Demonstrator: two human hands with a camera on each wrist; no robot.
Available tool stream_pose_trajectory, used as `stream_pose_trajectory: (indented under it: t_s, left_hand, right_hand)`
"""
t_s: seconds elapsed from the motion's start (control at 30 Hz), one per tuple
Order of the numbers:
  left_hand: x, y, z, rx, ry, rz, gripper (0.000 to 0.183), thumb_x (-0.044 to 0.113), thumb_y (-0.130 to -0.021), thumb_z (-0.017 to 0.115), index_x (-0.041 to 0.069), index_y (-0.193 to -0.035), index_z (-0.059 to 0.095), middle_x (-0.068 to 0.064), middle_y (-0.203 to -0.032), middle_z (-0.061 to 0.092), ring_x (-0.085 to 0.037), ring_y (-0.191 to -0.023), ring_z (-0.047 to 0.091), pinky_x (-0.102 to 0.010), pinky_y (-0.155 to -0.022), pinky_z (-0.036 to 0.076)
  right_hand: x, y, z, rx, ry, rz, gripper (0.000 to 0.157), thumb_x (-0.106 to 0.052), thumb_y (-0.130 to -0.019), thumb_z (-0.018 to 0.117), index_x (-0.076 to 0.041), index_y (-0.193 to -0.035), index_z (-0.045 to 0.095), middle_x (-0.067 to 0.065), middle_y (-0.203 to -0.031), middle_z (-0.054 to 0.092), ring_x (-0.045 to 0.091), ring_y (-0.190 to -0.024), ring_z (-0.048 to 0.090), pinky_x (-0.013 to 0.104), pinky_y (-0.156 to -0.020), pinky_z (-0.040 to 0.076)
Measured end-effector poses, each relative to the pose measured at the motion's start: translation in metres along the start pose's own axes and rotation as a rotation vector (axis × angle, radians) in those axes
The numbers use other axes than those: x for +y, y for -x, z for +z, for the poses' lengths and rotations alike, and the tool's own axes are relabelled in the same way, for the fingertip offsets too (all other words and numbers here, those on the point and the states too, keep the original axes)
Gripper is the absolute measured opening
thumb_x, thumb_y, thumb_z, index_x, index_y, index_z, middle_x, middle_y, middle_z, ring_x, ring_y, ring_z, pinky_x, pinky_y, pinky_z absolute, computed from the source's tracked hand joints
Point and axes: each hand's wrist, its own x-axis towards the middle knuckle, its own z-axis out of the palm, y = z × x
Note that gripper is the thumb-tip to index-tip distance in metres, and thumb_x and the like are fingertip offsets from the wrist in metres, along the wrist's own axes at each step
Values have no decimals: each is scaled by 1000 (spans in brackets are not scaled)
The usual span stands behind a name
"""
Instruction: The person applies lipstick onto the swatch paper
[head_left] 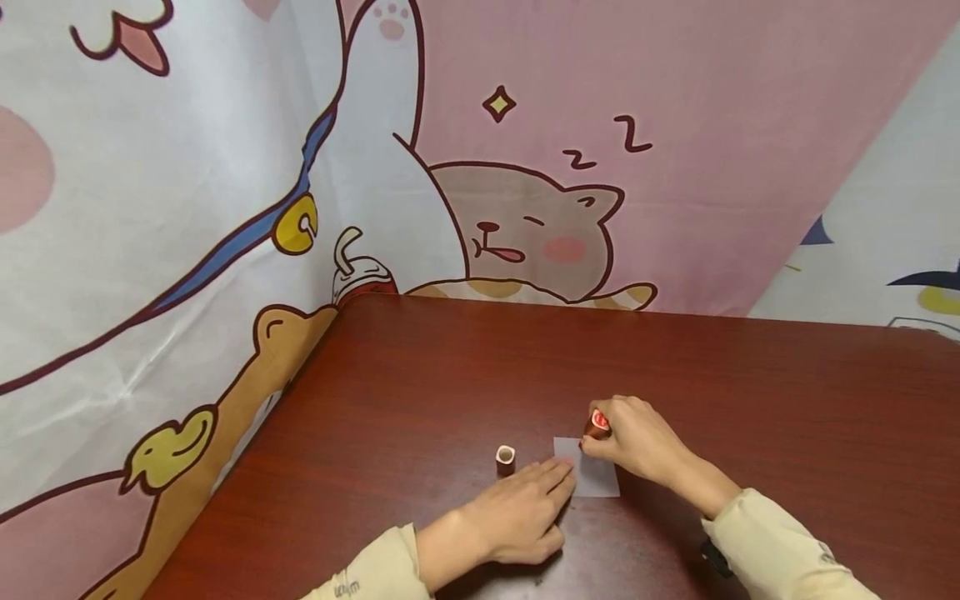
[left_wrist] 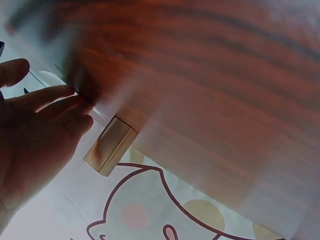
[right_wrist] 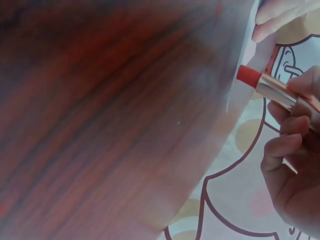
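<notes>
My right hand [head_left: 637, 437] grips a lipstick [head_left: 597, 423] by its base over a small white sheet of paper [head_left: 597, 481]. In the right wrist view the red bullet of the lipstick [right_wrist: 249, 76] sticks out of a gold tube, its tip right at the paper. The fingers of my left hand [head_left: 517, 512] lie extended, their tips on the paper's left edge. Just beyond that hand the lipstick cap [head_left: 506, 460] stands upright on the table; its gold side shows in the left wrist view, next to the fingers.
The dark reddish-brown wooden table [head_left: 420, 375] spans the lower view. Behind it and along its left side hangs a cartoon-printed cloth [head_left: 697, 150]. A small black object [head_left: 716, 558] shows under the right sleeve.
</notes>
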Motion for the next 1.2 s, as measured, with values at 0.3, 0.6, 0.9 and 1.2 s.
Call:
stream_pose_trajectory:
  t_s: [0.3,0.6,0.9,1.2]
  left_hand:
    - [1,-1,1,-10,-29,10,58,36,-91,48,5,-139,41,-9,-145,35,-19,-134,29,-28,-107,25]
    - [0,-1,3,8,-39,16,58,36,-89,50,5,-138,43,-9,-144,37,-19,-134,31,-28,-106,26]
    - [-1,0,1,-8,-24,10,58,35,-90,50,5,-139,42,-9,-145,36,-19,-134,30,-28,-107,25]
    - [-1,0,-2,-18,8,0,59,34,-90,50,4,-140,40,-9,-146,34,-18,-135,28,-27,-107,24]
  right_hand:
    - [-5,11,-1,-2,-12,0,26,-12,-66,70,-25,-60,49,-21,-55,44,-2,-51,36,20,-45,34]
    - [-6,13,1,14,-13,-14,28,-11,-64,70,-25,-59,46,-21,-55,44,-2,-51,35,19,-45,34]
    - [-7,12,1,17,-2,-31,27,-11,-64,69,-25,-59,46,-21,-55,41,-1,-51,35,19,-45,33]
    - [-10,15,0,34,22,-36,28,-12,-63,70,-25,-59,45,-19,-55,38,0,-52,34,20,-46,32]
